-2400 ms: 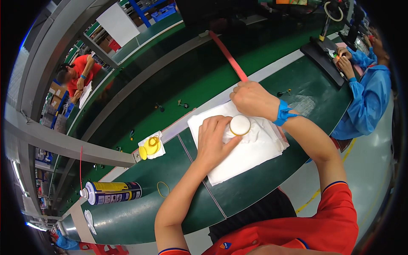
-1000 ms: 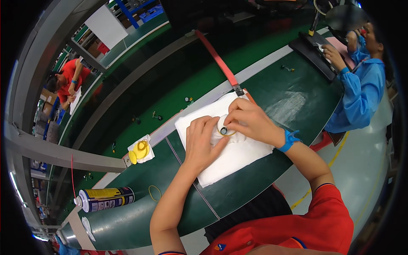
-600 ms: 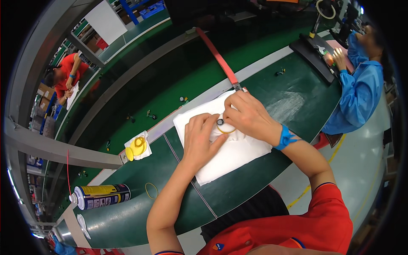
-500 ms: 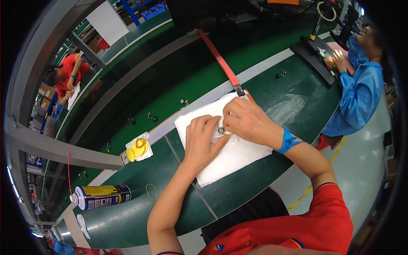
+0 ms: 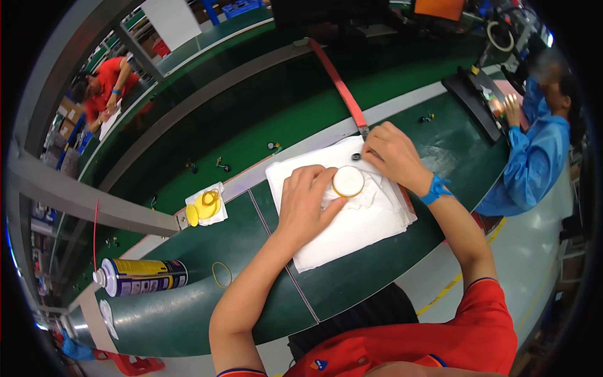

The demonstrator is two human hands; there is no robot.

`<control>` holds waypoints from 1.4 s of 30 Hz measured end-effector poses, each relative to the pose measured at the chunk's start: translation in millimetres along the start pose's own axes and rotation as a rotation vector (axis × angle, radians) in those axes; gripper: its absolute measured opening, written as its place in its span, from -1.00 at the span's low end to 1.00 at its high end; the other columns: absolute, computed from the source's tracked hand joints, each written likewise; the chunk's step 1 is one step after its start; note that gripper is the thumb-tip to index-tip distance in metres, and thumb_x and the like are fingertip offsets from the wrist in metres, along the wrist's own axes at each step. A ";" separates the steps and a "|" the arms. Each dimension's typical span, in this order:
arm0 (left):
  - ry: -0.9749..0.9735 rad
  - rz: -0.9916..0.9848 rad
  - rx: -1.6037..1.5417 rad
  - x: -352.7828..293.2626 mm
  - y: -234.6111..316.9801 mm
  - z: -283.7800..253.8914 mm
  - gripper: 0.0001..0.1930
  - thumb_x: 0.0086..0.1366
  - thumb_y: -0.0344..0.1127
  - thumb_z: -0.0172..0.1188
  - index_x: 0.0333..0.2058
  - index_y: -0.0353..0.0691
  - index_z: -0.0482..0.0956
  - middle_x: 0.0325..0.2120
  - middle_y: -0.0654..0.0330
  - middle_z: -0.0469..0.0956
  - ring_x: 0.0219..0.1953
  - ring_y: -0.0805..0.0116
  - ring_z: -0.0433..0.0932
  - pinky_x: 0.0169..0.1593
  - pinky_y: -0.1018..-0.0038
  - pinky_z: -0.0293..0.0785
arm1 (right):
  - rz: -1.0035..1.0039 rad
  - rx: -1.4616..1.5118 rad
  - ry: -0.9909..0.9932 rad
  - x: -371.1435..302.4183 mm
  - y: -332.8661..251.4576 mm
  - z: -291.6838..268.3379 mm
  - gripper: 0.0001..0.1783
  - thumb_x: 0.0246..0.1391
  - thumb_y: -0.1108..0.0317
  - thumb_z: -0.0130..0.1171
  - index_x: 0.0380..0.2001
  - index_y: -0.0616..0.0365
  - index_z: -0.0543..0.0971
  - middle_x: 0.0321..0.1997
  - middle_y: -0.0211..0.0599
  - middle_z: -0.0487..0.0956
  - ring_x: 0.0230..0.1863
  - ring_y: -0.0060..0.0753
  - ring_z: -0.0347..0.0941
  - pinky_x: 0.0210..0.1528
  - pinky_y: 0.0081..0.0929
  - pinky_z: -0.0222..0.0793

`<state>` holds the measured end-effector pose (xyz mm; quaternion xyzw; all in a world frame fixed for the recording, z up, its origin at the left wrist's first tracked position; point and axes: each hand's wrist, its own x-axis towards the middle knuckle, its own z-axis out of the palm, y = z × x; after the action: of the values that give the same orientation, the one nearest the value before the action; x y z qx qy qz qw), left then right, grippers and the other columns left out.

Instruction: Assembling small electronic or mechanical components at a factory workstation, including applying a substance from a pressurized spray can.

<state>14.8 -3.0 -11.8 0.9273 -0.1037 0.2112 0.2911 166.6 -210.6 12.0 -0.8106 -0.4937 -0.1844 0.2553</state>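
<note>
- When looking down, can find the black part [image 5: 356, 156] on the white cloth [image 5: 345, 242], just left of the fingertips of the right hand [image 5: 397, 158].
- Cannot tell if touching there, nor if pinching something, because of the bent fingers.
- Can see no clear long axis in such a small, round shape.
- With the left hand [image 5: 306, 204], spreads thumb and forefinger around the left side of the white disc [image 5: 348, 181]; cannot tell if gripping or only steadying.
- Holds both hands apart, with the right one clearly nearer to the black part, and the left one nearer to the disc.
</note>
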 end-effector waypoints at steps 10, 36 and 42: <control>0.044 0.075 0.001 0.5 -1.0 -0.7 -0.46 0.08 -0.19 0.43 0.05 -0.22 0.54 -0.04 0.06 0.48 0.06 0.05 0.42 0.09 0.18 0.32 | 0.219 0.152 0.051 43.4 -0.7 4.3 -0.87 0.03 0.43 0.34 -0.39 0.26 0.62 -0.36 -0.19 0.60 -0.29 -0.16 0.52 -0.21 -0.35 0.45; 0.262 -0.262 0.325 20.6 -104.3 -23.1 -0.53 0.38 -0.13 0.16 0.13 -0.33 0.52 0.19 -0.15 0.43 0.29 -0.14 0.34 0.34 0.11 0.23 | 0.434 -0.311 0.136 -51.2 109.8 -38.0 -0.95 0.12 0.41 0.20 -0.34 0.12 0.60 -0.34 -0.14 0.58 -0.26 0.02 0.55 -0.22 -0.15 0.49; 0.483 -0.178 0.301 24.3 -83.8 -28.1 -0.59 0.33 -0.25 0.24 0.11 -0.25 0.52 0.18 -0.10 0.40 0.29 -0.10 0.32 0.36 0.15 0.20 | 0.805 1.082 0.227 -40.7 62.8 -44.9 -0.86 0.39 0.34 0.09 -0.24 0.17 0.53 -0.23 -0.33 0.61 -0.38 -0.65 0.50 -0.35 -0.63 0.46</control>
<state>53.6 79.5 -21.6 0.8884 0.0829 0.4125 0.1838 202.6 -290.0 11.0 -0.6649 -0.1470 0.1139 0.7235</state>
